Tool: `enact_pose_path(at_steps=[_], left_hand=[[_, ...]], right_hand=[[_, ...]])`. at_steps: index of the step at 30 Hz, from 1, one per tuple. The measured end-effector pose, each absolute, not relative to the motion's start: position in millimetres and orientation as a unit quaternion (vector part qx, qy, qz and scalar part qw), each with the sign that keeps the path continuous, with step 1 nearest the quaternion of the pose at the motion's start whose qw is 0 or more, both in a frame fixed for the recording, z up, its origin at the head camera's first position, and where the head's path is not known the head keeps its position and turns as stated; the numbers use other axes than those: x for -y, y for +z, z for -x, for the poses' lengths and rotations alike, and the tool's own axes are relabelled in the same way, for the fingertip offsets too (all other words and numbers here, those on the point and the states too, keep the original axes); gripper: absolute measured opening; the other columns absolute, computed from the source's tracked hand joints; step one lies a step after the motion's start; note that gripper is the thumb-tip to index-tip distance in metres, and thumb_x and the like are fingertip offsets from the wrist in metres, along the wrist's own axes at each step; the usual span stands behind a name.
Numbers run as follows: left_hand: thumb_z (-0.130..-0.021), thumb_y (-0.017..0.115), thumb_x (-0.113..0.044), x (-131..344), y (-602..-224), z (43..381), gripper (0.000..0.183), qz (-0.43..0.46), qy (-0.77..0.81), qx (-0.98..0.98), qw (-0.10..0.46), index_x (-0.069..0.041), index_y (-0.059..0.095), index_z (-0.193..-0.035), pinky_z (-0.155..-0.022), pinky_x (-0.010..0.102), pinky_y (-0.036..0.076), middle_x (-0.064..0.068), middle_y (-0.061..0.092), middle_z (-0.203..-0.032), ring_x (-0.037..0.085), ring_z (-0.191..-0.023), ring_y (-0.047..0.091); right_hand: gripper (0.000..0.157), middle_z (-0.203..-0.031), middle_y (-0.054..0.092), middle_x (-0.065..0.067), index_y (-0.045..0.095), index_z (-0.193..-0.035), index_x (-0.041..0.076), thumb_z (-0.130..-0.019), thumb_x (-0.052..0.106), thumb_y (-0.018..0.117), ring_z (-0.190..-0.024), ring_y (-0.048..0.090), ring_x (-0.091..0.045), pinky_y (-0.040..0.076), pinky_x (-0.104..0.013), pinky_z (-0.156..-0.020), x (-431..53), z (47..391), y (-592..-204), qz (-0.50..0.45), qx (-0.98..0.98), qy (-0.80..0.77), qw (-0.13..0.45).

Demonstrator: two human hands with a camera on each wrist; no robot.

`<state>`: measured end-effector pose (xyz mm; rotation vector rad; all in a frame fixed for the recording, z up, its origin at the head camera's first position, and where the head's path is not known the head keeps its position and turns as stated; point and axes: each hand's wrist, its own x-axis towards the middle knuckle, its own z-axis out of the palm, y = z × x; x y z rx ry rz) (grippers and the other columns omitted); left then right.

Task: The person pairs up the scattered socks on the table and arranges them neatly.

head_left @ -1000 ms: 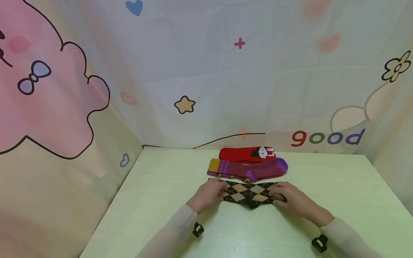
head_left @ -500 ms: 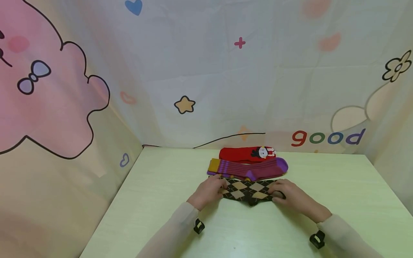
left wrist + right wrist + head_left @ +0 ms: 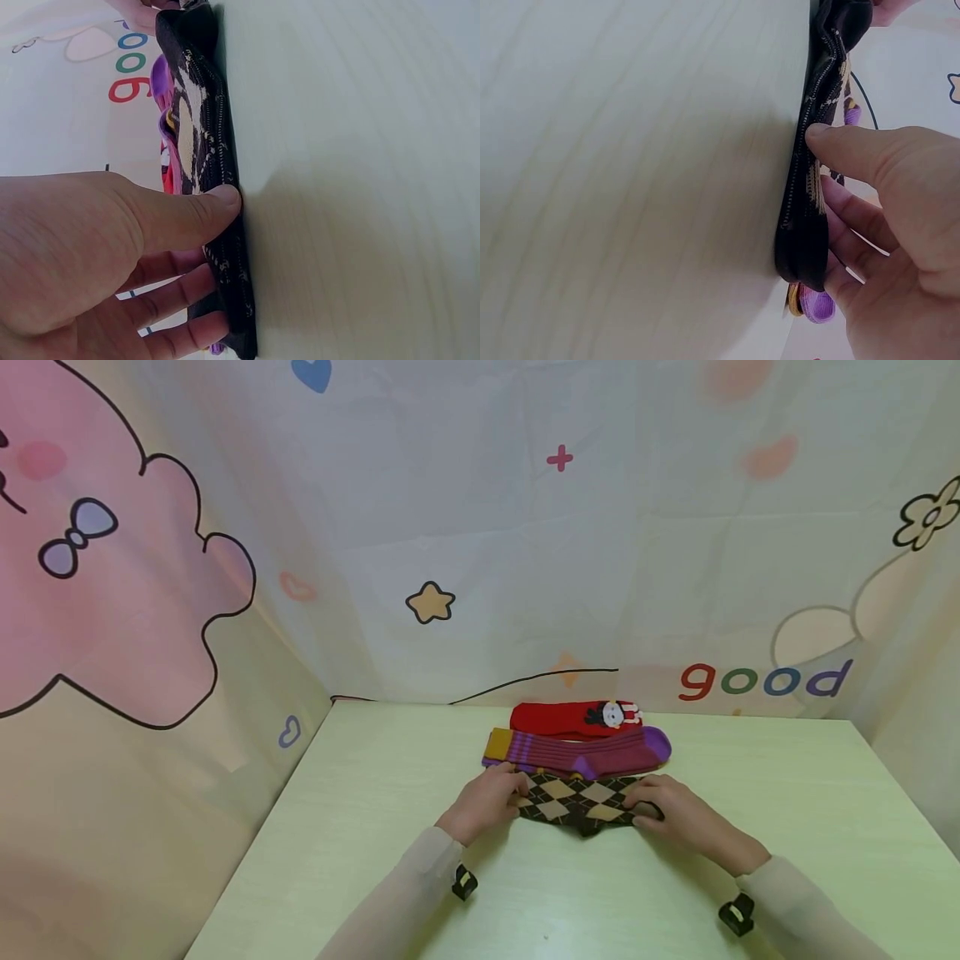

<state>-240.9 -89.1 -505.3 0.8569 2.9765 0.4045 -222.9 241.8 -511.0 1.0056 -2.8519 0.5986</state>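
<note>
A pair of black and beige argyle socks [image 3: 576,801] lies flat across the table, heel bulging toward me. At its left end my left hand [image 3: 483,803] grips it; in the left wrist view the thumb [image 3: 214,210] presses the near edge, with fingers bent over the top. My right hand [image 3: 678,817] holds the right end, and the right wrist view has that thumb [image 3: 840,146] on the near edge too. Right behind lie maroon and purple socks [image 3: 600,753] with a mustard cuff, their front edge meeting the argyle pair. Farthest back are red socks [image 3: 555,719] with a cartoon figure.
The pale table [image 3: 360,827] ends at a printed cloth backdrop [image 3: 487,527] just behind the red socks. More printed cloth [image 3: 112,643] hangs along the left side. Each wrist carries a small black device [image 3: 464,882].
Both hands have slid the argyle socks a little away from me, up against the maroon socks. Most of this came in the first half second; the grip stays the same.
</note>
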Motion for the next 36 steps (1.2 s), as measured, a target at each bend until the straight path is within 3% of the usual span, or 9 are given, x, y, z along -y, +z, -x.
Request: enact_pose_path(at_steps=[13, 19, 26, 30, 36], left_hand=[[-0.089, 0.081, -0.011, 90, -505, 241, 0.019, -0.282, 0.135, -0.950, 0.013, -0.012, 0.074, -0.106, -0.088, 0.028, 0.053, 0.000, 0.063, -0.103, 0.015, -0.094, 0.057], [-0.092, 0.080, -0.024, 94, -508, 240, 0.021, -0.291, 0.151, -0.945, 0.016, -0.013, 0.073, -0.109, -0.084, 0.025, 0.051, -0.001, 0.064, -0.103, 0.012, -0.090, 0.054], [-0.097, 0.072, -0.037, 105, -511, 237, 0.031, -0.267, 0.174, -0.947, -0.040, -0.012, 0.073, -0.117, -0.092, 0.033, 0.053, 0.002, 0.065, -0.114, 0.019, -0.103, 0.060], [-0.098, 0.070, -0.037, 116, -512, 234, 0.033, -0.253, 0.164, -0.950, -0.086, -0.014, 0.070, -0.123, -0.090, 0.038, 0.054, 0.005, 0.062, -0.122, 0.023, -0.105, 0.059], [-0.098, 0.068, -0.041, 138, -514, 232, 0.042, -0.242, 0.143, -0.946, -0.165, -0.018, 0.065, -0.132, -0.092, 0.050, 0.051, 0.013, 0.056, -0.140, 0.034, -0.118, 0.057]], right_hand=[[0.017, -0.108, 0.070, -0.003, 0.077, -0.102, 0.011, -0.087, 0.005, 0.080, -0.103, 0.064, -0.029, 0.054, -0.051, -0.090, -242, 218, -509, -0.332, 0.920, 0.202, 0.046], [0.017, -0.107, 0.070, -0.001, 0.076, -0.105, 0.011, -0.089, 0.008, 0.079, -0.101, 0.064, -0.026, 0.055, -0.049, -0.089, -244, 214, -511, -0.331, 0.919, 0.205, 0.058], [0.022, -0.110, 0.070, -0.002, 0.076, -0.110, 0.010, -0.089, 0.007, 0.079, -0.104, 0.063, -0.023, 0.056, -0.048, -0.087, -251, 208, -513, -0.312, 0.913, 0.223, 0.137], [0.029, -0.113, 0.069, -0.007, 0.075, -0.114, 0.008, -0.086, 0.007, 0.081, -0.106, 0.062, -0.028, 0.056, -0.049, -0.087, -257, 207, -515, -0.313, 0.908, 0.207, 0.188], [0.041, -0.121, 0.066, -0.013, 0.072, -0.124, 0.009, -0.084, 0.011, 0.083, -0.109, 0.059, -0.035, 0.053, -0.055, -0.087, -267, 205, -516, -0.303, 0.908, 0.193, 0.213]])
